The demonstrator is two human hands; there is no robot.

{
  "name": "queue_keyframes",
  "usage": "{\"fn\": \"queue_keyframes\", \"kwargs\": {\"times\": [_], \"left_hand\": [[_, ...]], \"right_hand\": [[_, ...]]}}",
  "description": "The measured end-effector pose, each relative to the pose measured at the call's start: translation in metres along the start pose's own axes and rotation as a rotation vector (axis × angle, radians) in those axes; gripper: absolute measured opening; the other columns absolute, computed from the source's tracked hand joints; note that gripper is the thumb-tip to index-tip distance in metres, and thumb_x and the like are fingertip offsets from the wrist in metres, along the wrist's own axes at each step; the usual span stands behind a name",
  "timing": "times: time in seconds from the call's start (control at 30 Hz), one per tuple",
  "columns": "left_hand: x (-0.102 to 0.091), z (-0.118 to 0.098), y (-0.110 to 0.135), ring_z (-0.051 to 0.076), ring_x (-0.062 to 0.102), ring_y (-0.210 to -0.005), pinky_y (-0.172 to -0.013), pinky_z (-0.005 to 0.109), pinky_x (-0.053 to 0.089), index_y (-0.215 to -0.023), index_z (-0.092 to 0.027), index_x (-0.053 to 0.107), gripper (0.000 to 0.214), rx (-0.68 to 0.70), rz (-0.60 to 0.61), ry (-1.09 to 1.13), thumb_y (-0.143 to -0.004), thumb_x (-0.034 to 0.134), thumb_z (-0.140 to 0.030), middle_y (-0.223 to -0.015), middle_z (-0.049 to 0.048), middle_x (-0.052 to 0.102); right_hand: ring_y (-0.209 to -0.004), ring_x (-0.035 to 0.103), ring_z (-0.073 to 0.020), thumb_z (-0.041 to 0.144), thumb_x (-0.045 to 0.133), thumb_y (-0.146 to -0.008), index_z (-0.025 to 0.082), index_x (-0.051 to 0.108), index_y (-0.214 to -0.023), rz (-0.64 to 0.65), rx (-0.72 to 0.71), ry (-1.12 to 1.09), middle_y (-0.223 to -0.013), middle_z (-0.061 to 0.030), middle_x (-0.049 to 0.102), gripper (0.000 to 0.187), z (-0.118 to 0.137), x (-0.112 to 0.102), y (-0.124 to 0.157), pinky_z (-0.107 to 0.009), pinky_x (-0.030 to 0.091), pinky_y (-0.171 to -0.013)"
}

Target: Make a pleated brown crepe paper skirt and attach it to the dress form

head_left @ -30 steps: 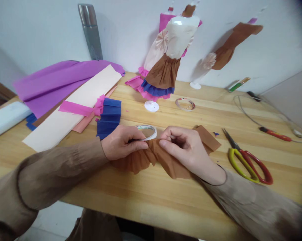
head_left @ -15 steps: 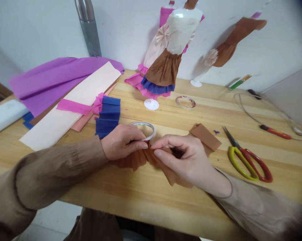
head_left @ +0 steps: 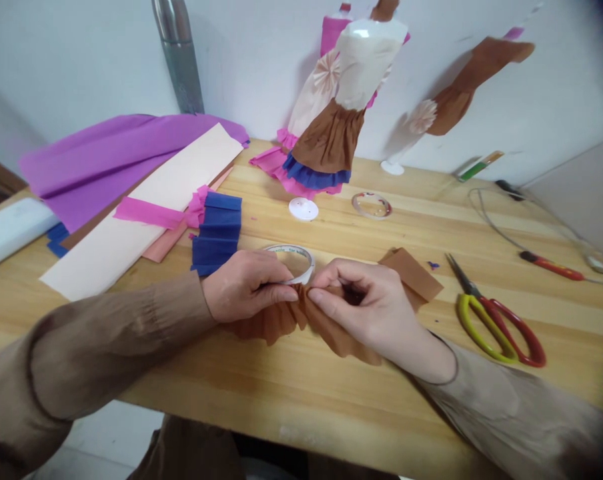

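Observation:
A strip of brown crepe paper (head_left: 281, 323) lies gathered into pleats on the wooden table (head_left: 331, 393). My left hand (head_left: 244, 285) pinches the pleated edge, fingers closed. My right hand (head_left: 364, 307) pinches the same edge just to the right, fingertips nearly touching the left ones. The strip's flat end (head_left: 411, 273) sticks out behind my right hand. A roll of white tape (head_left: 296, 259) rests just behind my fingers.
Yellow-and-red scissors (head_left: 496, 323) lie to the right. Folded blue crepe (head_left: 216, 233), pink, cream (head_left: 141, 213) and purple sheets (head_left: 116, 157) lie at the left. A dressed paper mannequin (head_left: 331, 113), a white disc (head_left: 303, 209), a tape ring (head_left: 371, 205) and a wire (head_left: 526, 237) are behind.
My right hand slid left along the brown strip toward my left hand, gathering another pleat. The left hand kept its pinch in place.

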State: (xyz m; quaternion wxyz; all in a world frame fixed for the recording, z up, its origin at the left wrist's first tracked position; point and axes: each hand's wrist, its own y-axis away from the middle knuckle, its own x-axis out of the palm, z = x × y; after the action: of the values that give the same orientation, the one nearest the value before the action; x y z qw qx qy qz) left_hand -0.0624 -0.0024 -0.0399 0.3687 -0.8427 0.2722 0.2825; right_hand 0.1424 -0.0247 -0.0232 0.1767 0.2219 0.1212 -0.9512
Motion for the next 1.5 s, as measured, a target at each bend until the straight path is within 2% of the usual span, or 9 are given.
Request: {"fn": "queue_keyframes", "kwargs": {"times": [0.13,0.43,0.7,0.97,1.17,1.27,1.37,1.5], "left_hand": [[0.000,0.000,0.000,0.011,0.048,-0.057,-0.056,0.023,0.038,-0.067,-0.014,0.059,0.038,0.017,0.004,0.005,-0.095,0.047,-0.037,-0.059,0.0017,0.055],[0.000,-0.001,-0.001,0.011,0.049,-0.057,-0.056,0.022,0.038,-0.070,-0.013,0.062,0.036,0.035,-0.012,0.010,-0.095,0.048,-0.035,-0.059,0.0023,0.057],[0.001,-0.004,-0.001,0.012,0.053,-0.061,-0.058,0.023,0.040,-0.075,-0.012,0.065,0.038,-0.001,0.023,0.065,-0.095,0.046,-0.037,-0.063,0.0044,0.060],[-0.002,-0.003,-0.002,0.010,0.051,-0.059,-0.055,0.019,0.039,-0.074,-0.011,0.063,0.040,-0.145,0.093,0.235,-0.093,0.048,-0.042,-0.063,0.0016,0.058],[-0.007,-0.001,-0.003,0.009,0.050,-0.059,-0.056,0.019,0.041,-0.073,-0.010,0.062,0.034,-0.210,0.123,0.391,-0.090,0.054,-0.038,-0.064,0.0013,0.057],[-0.008,-0.001,-0.003,0.010,0.050,-0.060,-0.058,0.021,0.042,-0.069,-0.011,0.060,0.039,-0.195,0.149,0.412,-0.090,0.052,-0.043,-0.065,0.0019,0.057],[-0.007,0.001,-0.002,0.012,0.053,-0.065,-0.061,0.023,0.044,-0.070,-0.011,0.062,0.045,-0.166,0.165,0.390,-0.091,0.049,-0.048,-0.067,0.0037,0.057],[-0.007,0.008,0.001,0.019,0.061,-0.083,-0.078,0.032,0.048,-0.083,-0.011,0.068,0.059,-0.201,0.128,0.448,-0.091,0.038,-0.061,-0.084,0.0101,0.066]], "right_hand": [[-0.048,0.041,-0.0078,0.024,0.060,-0.081,0.017,0.058,-0.066,-0.035,-0.030,0.076,-0.055,0.0017,0.054,0.016,-0.004,-0.001,0.000,-0.021,0.034,-0.045],[-0.045,0.040,-0.0074,0.024,0.059,-0.082,0.017,0.059,-0.066,-0.065,-0.075,0.146,-0.052,0.0021,0.054,0.017,-0.002,-0.001,0.000,-0.022,0.033,-0.044],[-0.043,0.040,-0.0068,0.023,0.060,-0.080,0.018,0.058,-0.064,-0.087,-0.071,0.173,-0.051,0.0021,0.055,0.016,0.000,0.000,-0.001,-0.022,0.033,-0.042],[-0.047,0.040,-0.0082,0.027,0.064,-0.076,0.019,0.047,-0.059,-0.090,-0.024,0.134,-0.051,0.0031,0.048,0.025,0.001,-0.002,-0.005,-0.023,0.032,-0.045],[-0.051,0.041,-0.0090,0.032,0.056,-0.084,0.018,0.055,-0.080,0.000,-0.030,-0.062,-0.058,0.0039,0.047,0.015,0.001,-0.013,-0.007,-0.022,0.031,-0.046],[-0.050,0.038,-0.0082,0.030,0.059,-0.082,0.017,0.057,-0.092,0.064,-0.040,-0.027,-0.058,0.0060,0.044,0.017,0.000,-0.014,-0.008,-0.021,0.030,-0.046],[-0.050,0.037,-0.0080,0.029,0.061,-0.079,0.016,0.062,-0.081,0.159,-0.030,0.047,-0.056,0.0055,0.043,0.013,-0.001,-0.014,-0.009,-0.022,0.029,-0.047],[-0.051,0.036,-0.0079,0.034,0.061,-0.079,0.016,0.061,-0.070,0.175,0.035,-0.004,-0.055,0.0045,0.044,0.020,0.000,-0.016,-0.011,-0.022,0.029,-0.047]]}}
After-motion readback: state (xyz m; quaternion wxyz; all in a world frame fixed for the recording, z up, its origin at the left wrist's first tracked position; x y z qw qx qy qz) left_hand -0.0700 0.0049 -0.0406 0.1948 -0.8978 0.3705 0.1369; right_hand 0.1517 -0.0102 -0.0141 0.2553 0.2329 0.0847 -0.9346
